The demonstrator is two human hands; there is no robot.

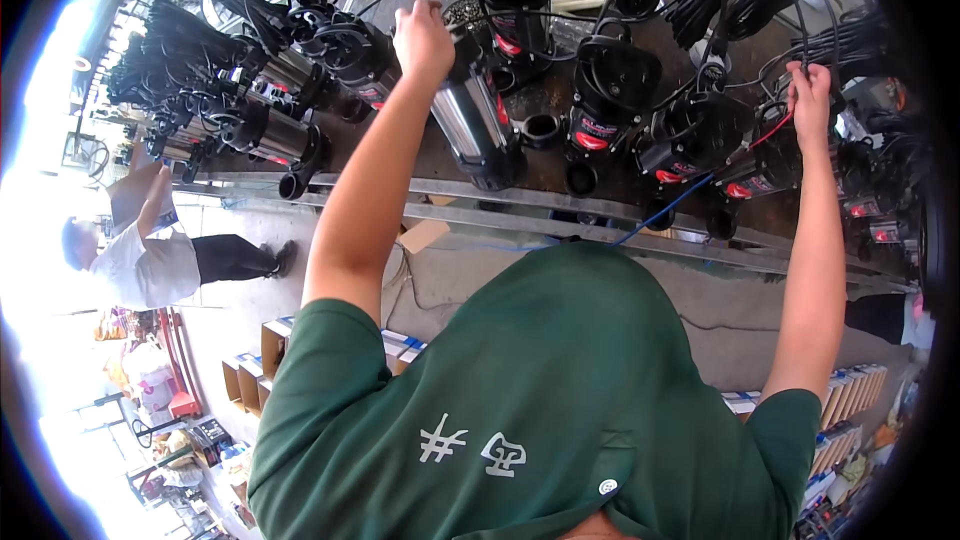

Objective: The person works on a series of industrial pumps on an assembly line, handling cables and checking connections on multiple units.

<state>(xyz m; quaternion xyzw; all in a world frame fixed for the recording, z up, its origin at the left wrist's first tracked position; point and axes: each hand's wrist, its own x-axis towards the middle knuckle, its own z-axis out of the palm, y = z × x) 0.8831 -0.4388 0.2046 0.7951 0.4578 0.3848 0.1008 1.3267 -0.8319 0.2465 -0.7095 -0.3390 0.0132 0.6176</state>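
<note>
My left hand (425,45) is closed at the top end of a silver and black submersible pump (470,120), which leans at the bench's near edge. The pump's handle is mostly hidden behind my fingers. At the right, my right hand (812,100) pinches a black cable (803,30) that hangs down from above. A thin red wire (770,132) runs from beside that hand toward a black pump (700,130). Another black pump (605,90) stands between my hands, a round black outlet at its base.
More pumps with coiled black cables (185,40) crowd the dark bench (380,155) on both sides. A blue hose (660,210) crosses the bench's metal front rail. Cardboard boxes (250,375) sit on the floor behind me. A person (160,260) stands at the far left.
</note>
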